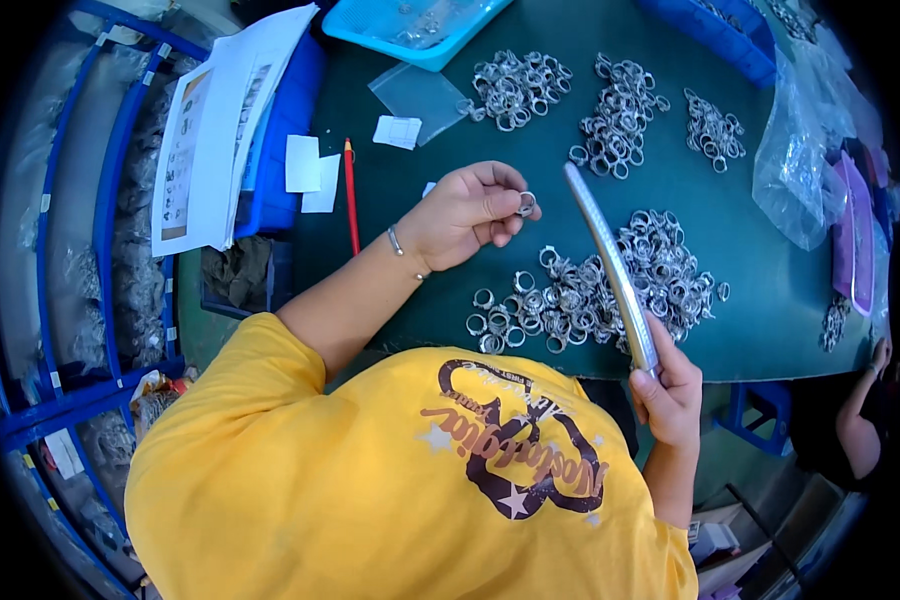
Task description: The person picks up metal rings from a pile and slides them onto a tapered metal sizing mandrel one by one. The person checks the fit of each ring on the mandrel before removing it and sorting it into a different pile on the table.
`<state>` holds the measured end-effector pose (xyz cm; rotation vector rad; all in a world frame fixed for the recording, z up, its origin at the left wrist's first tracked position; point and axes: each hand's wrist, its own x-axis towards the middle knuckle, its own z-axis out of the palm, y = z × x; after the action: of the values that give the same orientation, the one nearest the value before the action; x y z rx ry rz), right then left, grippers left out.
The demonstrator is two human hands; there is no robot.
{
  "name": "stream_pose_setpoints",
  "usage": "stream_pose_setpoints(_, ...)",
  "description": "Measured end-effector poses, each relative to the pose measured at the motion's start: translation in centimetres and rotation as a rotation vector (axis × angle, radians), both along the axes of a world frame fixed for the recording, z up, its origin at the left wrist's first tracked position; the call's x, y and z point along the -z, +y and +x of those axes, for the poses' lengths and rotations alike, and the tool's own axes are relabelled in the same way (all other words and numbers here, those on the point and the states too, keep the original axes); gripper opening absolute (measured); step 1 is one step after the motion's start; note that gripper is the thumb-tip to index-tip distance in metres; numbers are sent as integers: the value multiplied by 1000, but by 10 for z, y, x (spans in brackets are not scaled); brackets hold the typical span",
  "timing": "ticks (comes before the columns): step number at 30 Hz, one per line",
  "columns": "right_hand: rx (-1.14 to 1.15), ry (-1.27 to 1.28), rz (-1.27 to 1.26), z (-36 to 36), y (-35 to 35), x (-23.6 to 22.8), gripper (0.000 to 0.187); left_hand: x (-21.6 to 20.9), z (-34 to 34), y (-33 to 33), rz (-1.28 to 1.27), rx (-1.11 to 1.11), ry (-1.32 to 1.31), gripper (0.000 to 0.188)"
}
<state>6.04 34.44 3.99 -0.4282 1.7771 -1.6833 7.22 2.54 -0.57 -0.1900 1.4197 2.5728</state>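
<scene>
From my far-off seat, I see the left hand [458,218] pinching one ring [526,205] with its thumb and finger, up over the green table [410,315]. The right hand [670,388] is wrapped around the near end of a long silver stick [610,262]. The stick crosses in front of a big pile [665,262] of rings, and I can't tell if they touch. Its far tip points toward the left hand's side, apart from the ring. A red pen [351,200] lies left of the left hand.
</scene>
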Motion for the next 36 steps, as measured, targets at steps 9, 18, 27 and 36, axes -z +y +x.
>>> stream_pose_setpoints(9,-259,338,138,-10,-10,-12,52,2,-1,4,371,-94,-7,19)
stream_pose_setpoints(18,-288,418,126,-13,-27,-7,54,-7,4,21,-75,45,208,22)
stream_pose_setpoints(27,-273,429,63,-12,-19,0,55,-16,2,24,-28,40,190,17)
stream_pose_setpoints(36,65,-162,3,-7,12,0,55,-10,-55,-49,-1308,-517,151,25)
